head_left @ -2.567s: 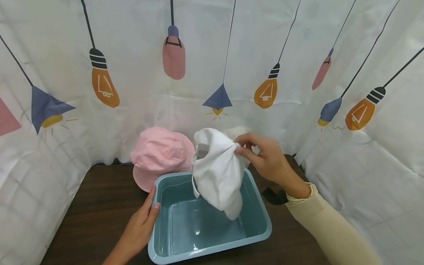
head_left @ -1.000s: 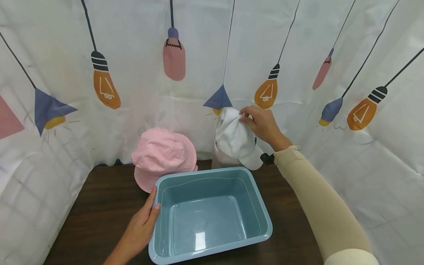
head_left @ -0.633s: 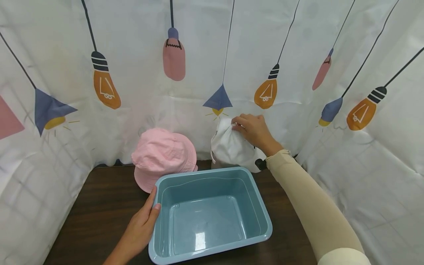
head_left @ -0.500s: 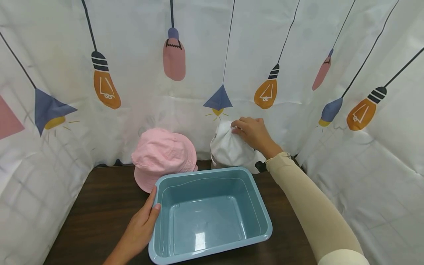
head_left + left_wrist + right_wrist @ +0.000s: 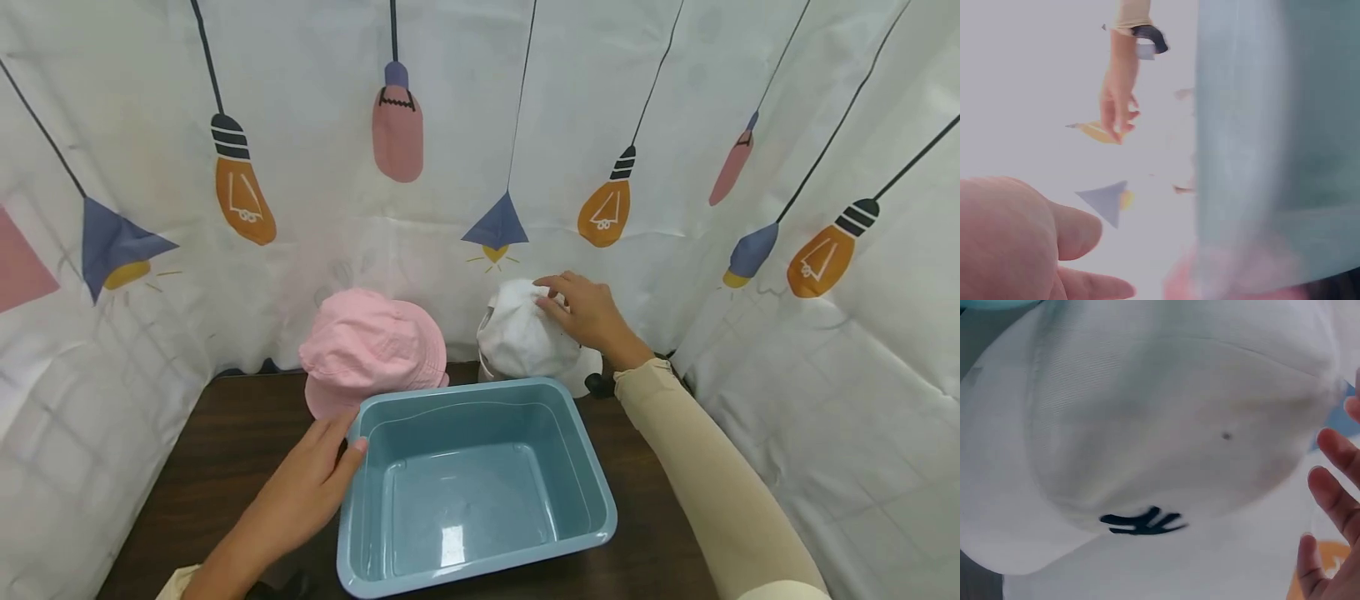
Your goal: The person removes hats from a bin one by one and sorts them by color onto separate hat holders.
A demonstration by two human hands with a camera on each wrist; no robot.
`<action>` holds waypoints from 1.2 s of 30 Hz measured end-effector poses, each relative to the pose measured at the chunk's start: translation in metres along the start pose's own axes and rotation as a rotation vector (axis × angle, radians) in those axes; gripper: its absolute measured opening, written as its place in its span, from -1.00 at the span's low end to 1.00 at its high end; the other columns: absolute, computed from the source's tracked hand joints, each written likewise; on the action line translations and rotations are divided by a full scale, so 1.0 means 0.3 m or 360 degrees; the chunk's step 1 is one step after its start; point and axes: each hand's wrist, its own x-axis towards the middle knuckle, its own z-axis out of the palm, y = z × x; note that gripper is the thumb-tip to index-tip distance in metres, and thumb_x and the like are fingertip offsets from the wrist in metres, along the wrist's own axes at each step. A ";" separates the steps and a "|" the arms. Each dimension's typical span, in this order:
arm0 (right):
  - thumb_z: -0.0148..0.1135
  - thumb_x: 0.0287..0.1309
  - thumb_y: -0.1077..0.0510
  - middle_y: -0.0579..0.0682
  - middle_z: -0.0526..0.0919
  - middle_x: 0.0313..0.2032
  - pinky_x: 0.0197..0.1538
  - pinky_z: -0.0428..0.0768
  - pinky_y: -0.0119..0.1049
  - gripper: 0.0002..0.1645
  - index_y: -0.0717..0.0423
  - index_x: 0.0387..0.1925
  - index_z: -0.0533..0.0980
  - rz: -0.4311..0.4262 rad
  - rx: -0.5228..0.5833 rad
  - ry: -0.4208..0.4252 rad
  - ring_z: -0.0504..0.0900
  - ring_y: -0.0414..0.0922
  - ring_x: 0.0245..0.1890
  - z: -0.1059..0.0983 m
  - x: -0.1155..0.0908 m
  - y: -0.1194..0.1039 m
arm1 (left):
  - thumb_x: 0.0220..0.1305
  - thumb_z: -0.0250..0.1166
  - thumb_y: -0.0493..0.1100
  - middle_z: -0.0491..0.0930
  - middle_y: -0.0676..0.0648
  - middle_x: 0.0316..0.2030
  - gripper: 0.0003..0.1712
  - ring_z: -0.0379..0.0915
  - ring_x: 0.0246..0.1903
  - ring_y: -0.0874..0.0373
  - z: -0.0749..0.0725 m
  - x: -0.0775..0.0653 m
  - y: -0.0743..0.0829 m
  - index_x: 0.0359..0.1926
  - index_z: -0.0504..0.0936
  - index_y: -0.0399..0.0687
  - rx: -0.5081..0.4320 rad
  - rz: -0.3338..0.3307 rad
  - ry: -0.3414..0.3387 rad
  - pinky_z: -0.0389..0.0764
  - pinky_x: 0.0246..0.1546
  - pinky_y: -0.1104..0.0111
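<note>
A white baseball cap (image 5: pixel 517 333) sits behind the blue-grey plastic basin (image 5: pixel 487 547), its brim turned to the right. In the right wrist view the cap (image 5: pixel 1179 425) shows a dark embroidered mark on its front. My right hand (image 5: pixel 588 315) hovers at the cap's crown with fingers loosely bent and parted, and holds nothing. In the right wrist view, those fingertips are apart from the fabric. My left hand (image 5: pixel 307 479) is at the basin's left rim with relaxed fingers; in the left wrist view, its fingers (image 5: pixel 1079 234) do not grip the rim.
Several pink hats (image 5: pixel 367 342), seemingly stacked, sit behind the basin's left corner. A dark wooden table (image 5: pixel 217 467) lies under everything. White curtains (image 5: pixel 315 150) printed with lamps close off the back and sides.
My right hand carried the white cap from over the basin to behind it, lowered it, and let go. My left hand has loosened from the basin's rim.
</note>
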 end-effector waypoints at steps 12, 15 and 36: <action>-0.24 0.57 -0.28 0.19 0.64 0.12 0.04 0.54 0.06 -0.32 0.10 0.34 0.40 0.1037 0.0640 0.0161 0.61 0.16 0.00 0.010 -0.188 0.161 | 0.53 0.06 -0.24 0.65 -0.24 0.05 -0.64 0.58 0.07 -0.13 -0.045 0.400 0.228 0.18 0.61 -0.32 0.0173 0.0321 -0.0177 0.58 0.13 -0.01; -0.36 0.54 -0.38 0.19 0.57 0.24 0.13 0.52 0.08 -0.18 0.12 0.41 0.34 0.1315 0.0786 -0.0021 0.57 0.19 0.14 0.052 -0.253 0.203 | 0.55 0.02 -0.24 0.66 -0.26 0.06 -0.61 0.60 0.02 -0.09 0.006 0.510 0.246 0.22 0.57 -0.33 0.0181 0.0274 -0.0273 0.59 0.10 0.05; -0.07 0.59 -0.13 -0.25 0.65 -0.38 -0.23 0.47 -0.33 -0.65 -0.03 -0.07 0.53 0.1721 0.2073 -0.0106 0.56 -0.22 -0.27 0.352 -0.457 0.258 | 0.43 0.08 -0.26 0.66 -0.22 0.00 -0.67 0.56 0.00 -0.12 0.262 0.770 0.197 0.12 0.60 -0.23 0.0148 -0.0047 -0.0400 0.58 0.01 0.09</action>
